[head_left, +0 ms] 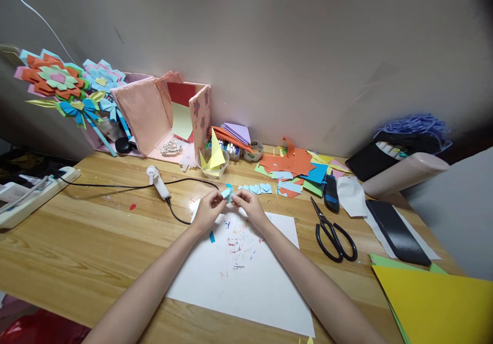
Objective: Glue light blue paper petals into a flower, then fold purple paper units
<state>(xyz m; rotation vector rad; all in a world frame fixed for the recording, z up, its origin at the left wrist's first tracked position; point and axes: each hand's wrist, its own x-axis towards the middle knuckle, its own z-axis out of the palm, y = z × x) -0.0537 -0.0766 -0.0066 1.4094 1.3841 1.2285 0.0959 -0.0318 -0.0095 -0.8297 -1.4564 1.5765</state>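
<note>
Both my left hand (209, 211) and my right hand (250, 206) are closed in a pinch on a small light-blue paper piece (228, 195), held between them over the far edge of a marked white sheet (269, 287). The fingers partly cover the piece, so its folded shape is unclear. Just behind my right hand lies a row of several light-blue paper hearts (254, 189). A small darker-blue paper scrap (212, 236) rests on the sheet beside my left wrist.
Black-handled scissors (336, 237) lie right of the sheet, near a dark blue cutter-like tool (330, 194) and a black phone (396, 231). Paper scraps (290, 161) pile up behind. A white glue gun (157, 184) with a black cord lies left. Paper flowers (57, 77) stand far left.
</note>
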